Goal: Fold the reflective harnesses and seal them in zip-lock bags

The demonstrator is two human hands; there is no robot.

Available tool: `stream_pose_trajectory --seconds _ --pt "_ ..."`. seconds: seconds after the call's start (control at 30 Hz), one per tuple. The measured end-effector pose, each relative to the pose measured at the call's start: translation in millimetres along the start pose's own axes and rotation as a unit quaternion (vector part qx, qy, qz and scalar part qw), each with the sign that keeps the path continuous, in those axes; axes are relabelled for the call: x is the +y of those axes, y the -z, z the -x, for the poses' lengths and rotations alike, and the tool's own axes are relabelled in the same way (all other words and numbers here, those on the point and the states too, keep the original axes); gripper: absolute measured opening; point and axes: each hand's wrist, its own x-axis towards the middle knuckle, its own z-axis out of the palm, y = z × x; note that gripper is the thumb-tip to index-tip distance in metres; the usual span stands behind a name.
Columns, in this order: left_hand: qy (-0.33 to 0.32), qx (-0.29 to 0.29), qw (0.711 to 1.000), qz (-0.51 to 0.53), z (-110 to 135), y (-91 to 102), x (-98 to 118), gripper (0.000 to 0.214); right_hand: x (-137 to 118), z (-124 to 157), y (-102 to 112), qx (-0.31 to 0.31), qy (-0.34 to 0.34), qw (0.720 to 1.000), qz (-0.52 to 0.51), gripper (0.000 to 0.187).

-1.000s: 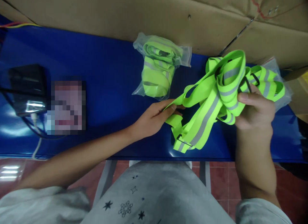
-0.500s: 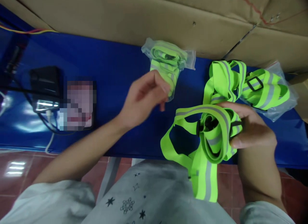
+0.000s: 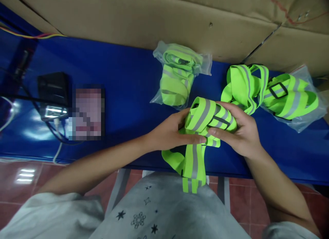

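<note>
Between my two hands is a partly rolled, neon-yellow reflective strap (image 3: 202, 114) with grey stripes and a black buckle. My left hand (image 3: 171, 131) grips the roll from the left, its thumb across the lower front. From the right, my right hand (image 3: 241, 129) holds the same roll, thumb near the buckle. Loose lengths of the strap hang down over the table's front edge. Behind the roll lies a clear plastic bag (image 3: 156, 97) with rolled straps inside. At the right, a loose bundle of strap (image 3: 238, 83) rests beside another bundle with a buckle (image 3: 293, 95), which lies on a clear bag.
The blue table (image 3: 128, 95) runs along a brown cardboard wall (image 3: 128, 20). On the left are a black box-shaped device (image 3: 52, 90) with cables and a blurred-out flat object (image 3: 88, 112). Red floor tiles (image 3: 25, 184) show below the front edge.
My left hand has come down and right to grip the strap roll. My right hand has moved the roll left and up, turning it so the buckle faces up.
</note>
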Motion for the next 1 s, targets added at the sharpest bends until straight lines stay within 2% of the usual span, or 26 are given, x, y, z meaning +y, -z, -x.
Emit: stream_pose_trajectory --seconds 0.13,0.2,0.37,0.53,0.7,0.8,0.93,1.0 --pt "0.068 -0.015 0.994 0.089 -1.2 -4.1 -3.2 0.038 1.5 0.9 -8.0 0.008 0.072 0.997 0.033 0.06" --pt "0.084 -0.012 0.99 0.116 -1.4 -5.9 -5.8 0.038 2.8 0.2 -11.3 0.019 0.095 0.994 0.041 0.059" --pt "0.074 -0.029 0.983 0.166 -1.7 -10.7 -10.6 0.06 5.3 -0.4 -17.2 0.032 0.092 0.995 0.032 0.058" --pt "0.093 -0.032 0.973 0.209 -0.8 -15.5 -13.3 0.052 8.8 0.9 -23.7 0.03 0.092 0.994 0.041 0.058" --pt "0.088 -0.017 0.969 0.231 0.5 -18.6 -17.4 0.044 13.0 0.2 -24.7 -0.014 0.11 0.993 0.035 0.062" --pt "0.068 -0.012 0.976 0.205 0.3 -18.4 -18.8 0.042 13.7 -2.7 -20.7 -0.045 0.086 0.995 -0.02 0.059" --pt "0.059 -0.031 0.982 0.179 0.6 -16.6 -18.0 0.045 13.4 -6.9 -11.8 -0.084 0.023 0.991 -0.101 0.068" --pt "0.064 -0.036 0.983 0.169 1.0 -16.0 -17.4 0.043 13.0 -7.8 -7.9 -0.111 -0.002 0.989 -0.1 0.061"
